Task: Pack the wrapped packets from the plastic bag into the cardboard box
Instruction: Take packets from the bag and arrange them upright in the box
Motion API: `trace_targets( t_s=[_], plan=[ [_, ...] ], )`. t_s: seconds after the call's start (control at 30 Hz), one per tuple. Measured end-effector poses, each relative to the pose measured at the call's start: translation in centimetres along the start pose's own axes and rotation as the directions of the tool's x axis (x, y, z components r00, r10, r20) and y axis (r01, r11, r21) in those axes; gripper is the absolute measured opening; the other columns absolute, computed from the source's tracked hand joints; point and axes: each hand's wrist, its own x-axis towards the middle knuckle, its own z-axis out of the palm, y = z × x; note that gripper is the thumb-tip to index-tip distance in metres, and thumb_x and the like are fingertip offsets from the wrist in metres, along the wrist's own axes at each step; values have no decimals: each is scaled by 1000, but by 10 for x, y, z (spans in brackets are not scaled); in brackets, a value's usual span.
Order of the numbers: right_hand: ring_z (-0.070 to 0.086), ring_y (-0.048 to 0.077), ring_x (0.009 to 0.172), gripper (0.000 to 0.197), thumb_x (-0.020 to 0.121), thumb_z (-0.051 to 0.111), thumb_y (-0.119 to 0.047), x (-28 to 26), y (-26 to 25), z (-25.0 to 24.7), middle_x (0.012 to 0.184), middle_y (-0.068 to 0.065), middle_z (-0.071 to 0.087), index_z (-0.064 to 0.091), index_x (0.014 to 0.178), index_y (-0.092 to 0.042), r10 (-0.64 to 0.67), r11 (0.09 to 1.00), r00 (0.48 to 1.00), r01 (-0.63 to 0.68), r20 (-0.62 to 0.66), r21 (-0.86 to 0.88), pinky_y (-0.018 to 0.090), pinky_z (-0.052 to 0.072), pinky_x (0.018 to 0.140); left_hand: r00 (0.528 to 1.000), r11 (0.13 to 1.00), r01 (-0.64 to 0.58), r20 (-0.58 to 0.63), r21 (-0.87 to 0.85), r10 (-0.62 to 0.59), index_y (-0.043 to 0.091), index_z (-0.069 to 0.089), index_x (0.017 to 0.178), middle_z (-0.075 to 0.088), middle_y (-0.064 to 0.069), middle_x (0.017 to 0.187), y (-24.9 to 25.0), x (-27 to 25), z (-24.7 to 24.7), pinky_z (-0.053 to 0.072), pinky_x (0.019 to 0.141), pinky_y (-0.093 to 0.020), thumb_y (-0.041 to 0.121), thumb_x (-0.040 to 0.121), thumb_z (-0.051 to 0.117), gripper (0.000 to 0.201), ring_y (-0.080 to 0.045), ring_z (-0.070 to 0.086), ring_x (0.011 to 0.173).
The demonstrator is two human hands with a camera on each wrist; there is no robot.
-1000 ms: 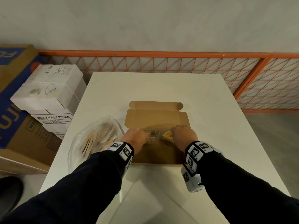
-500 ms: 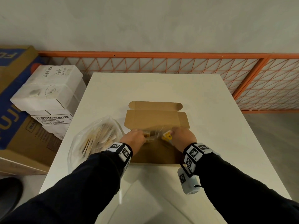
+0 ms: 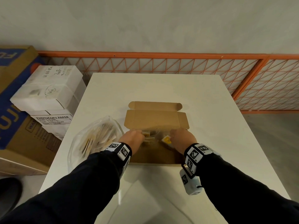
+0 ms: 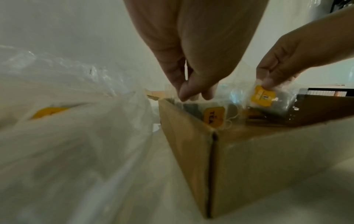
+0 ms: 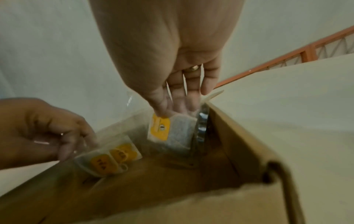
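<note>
Cardboard box (image 3: 155, 156), each hand pinching clear-wrapped packets inside; "TEA" tags legible only from wrist views.

Counts on and beside the white table

One white table (image 3: 202, 101) carries one open cardboard box (image 3: 155, 120) and, to its left, one clear plastic bag (image 3: 95, 139) stuffed with wrapped packets, too many and too blurred to count. Over the box are two hands: the left hand (image 3: 131, 138) pinches a clear wrap showing two yellow tea tags (image 5: 113, 160), and the right hand (image 3: 182, 138) pinches one packet with a single yellow tag (image 5: 161, 128). On the floor at far left stand two white paper cartons (image 3: 48, 88), stacked, against one large brown-and-blue carton (image 3: 14, 75).
</note>
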Motion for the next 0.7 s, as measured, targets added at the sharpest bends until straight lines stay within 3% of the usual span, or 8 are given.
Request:
trace_targets(
  t_s=[0.1,0.2,0.33,0.47,0.6,0.7],
  plan=[
    [57,27,111,28,96,40,-15,0,1,1,121,9,60,53,120,-13,-42,995,999,41,-4,-95,35,47,90,1000,1000,10,-20,-18,-10,7,62,94,61,-9,102,1,-2,-6,43,74,-27,1,88,40,23,-25,57,91],
    [56,28,111,23,95,42,-11,0,2,-5,116,9,62,56,113,-11,-108,980,993,100,-38,-175,35,47,89,996,997,64,-53,-48,-66,15,52,89,59,-7,91,1,-2,-11,37,66,-26,1,89,38,20,-20,47,75],
    [51,29,114,30,93,39,-4,-1,3,-12,117,9,57,54,118,-12,-226,937,970,191,-90,-294,36,44,92,989,997,77,-123,-19,-79,16,48,116,62,-6,102,-1,0,-16,47,77,-28,12,97,42,21,-21,55,88],
    [48,29,118,30,94,38,-8,0,5,-12,120,8,56,53,120,-14,-170,935,984,142,-60,-326,38,40,97,991,997,68,-111,-24,-70,19,44,128,63,-4,110,-4,6,-12,47,87,-32,19,94,50,34,-20,55,101],
    [49,26,115,27,94,40,-11,2,6,-11,116,5,59,60,113,-16,-166,914,983,122,-82,-387,38,39,97,995,994,65,-81,84,-58,17,49,124,63,-6,111,-4,8,-12,43,87,-33,3,91,45,36,-23,55,102],
    [50,25,112,27,94,40,-11,2,8,-12,113,4,58,61,110,-16,-170,904,978,107,-117,-414,37,37,94,992,989,96,-96,117,-85,18,52,123,63,-5,109,-7,10,-15,42,89,-33,2,92,44,35,-23,55,102]
  ],
)
